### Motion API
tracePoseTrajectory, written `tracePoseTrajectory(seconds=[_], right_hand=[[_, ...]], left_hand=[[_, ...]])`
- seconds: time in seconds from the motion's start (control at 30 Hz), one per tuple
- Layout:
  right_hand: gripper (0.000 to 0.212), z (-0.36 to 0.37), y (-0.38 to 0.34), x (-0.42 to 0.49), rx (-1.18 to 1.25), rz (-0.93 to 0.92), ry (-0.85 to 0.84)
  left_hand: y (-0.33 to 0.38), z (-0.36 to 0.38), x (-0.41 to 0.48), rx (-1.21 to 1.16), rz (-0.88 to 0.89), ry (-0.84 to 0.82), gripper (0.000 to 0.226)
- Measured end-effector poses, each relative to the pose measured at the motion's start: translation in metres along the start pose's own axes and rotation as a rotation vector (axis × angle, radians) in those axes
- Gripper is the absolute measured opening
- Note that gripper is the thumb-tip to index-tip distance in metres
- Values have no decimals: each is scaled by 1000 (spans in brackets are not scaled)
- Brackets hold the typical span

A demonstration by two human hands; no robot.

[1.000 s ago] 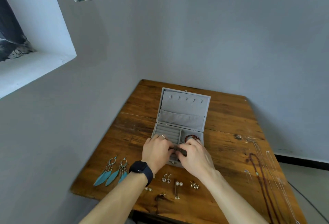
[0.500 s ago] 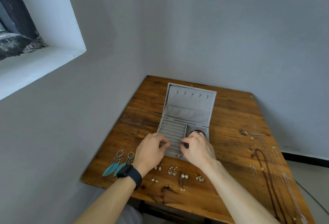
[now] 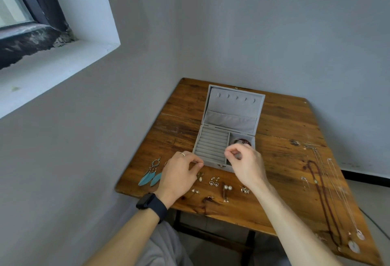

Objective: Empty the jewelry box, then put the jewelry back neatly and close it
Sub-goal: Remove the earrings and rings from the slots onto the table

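The grey jewelry box [image 3: 211, 147] stands open on the wooden table [image 3: 285, 130], its lid [image 3: 234, 107] upright. A dark red bracelet [image 3: 243, 141] lies in the box's right compartment, and the ring slots look bare. My right hand [image 3: 248, 166] hovers over the box's front right part, thumb and forefinger pinched together; I see nothing between them. My left hand [image 3: 179, 174], with a ring and a black watch, has its fingers curled at the box's front left corner, just above a drop earring [image 3: 200, 178]. Whether it holds anything is hidden.
Teal feather earrings [image 3: 150, 176] lie at the table's left edge. Heart earrings [image 3: 213, 181], pearl earrings [image 3: 226, 188] and small studs [image 3: 244, 190] sit along the front. A dark bead necklace [image 3: 320, 183] and silver chains [image 3: 339, 183] stretch down the right side. Walls stand close on the left and behind.
Both hands have drawn back from the dark item they held together at the box front. My left hand has moved left toward the table, and my right has lifted slightly. The camera has shifted.
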State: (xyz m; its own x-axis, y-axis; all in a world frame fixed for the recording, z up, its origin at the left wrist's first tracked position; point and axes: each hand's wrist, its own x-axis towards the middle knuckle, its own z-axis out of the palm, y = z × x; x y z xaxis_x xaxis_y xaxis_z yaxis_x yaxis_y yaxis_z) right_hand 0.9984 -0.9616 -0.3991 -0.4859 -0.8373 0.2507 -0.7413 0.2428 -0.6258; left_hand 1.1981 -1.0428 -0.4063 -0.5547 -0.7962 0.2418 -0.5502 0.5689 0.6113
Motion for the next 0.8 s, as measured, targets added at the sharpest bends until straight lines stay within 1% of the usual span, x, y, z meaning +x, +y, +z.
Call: tracePoseTrajectory(seconds=[0.07,0.13,0.27,0.37,0.53,0.67,0.8], right_hand=[[8,-12,5,-37,134,26,60],[9,-20,18,-75,180,74,71],[10,-16,50,-121,128,165,73],[9,-11,62,-131,91,167,95],[10,-2,66,-134,78,138,116],[12,-1,64,-134,29,144,105],[14,-1,66,-136,59,164,119]], left_hand=[[8,8,-7,-17,53,14,12],[18,20,-15,-15,113,-1,13],[36,50,-33,69,229,-11,11],[45,69,-45,163,273,-42,12],[53,83,-52,221,243,-69,12],[56,83,-53,208,187,-105,13],[57,81,-53,185,159,-138,13]])
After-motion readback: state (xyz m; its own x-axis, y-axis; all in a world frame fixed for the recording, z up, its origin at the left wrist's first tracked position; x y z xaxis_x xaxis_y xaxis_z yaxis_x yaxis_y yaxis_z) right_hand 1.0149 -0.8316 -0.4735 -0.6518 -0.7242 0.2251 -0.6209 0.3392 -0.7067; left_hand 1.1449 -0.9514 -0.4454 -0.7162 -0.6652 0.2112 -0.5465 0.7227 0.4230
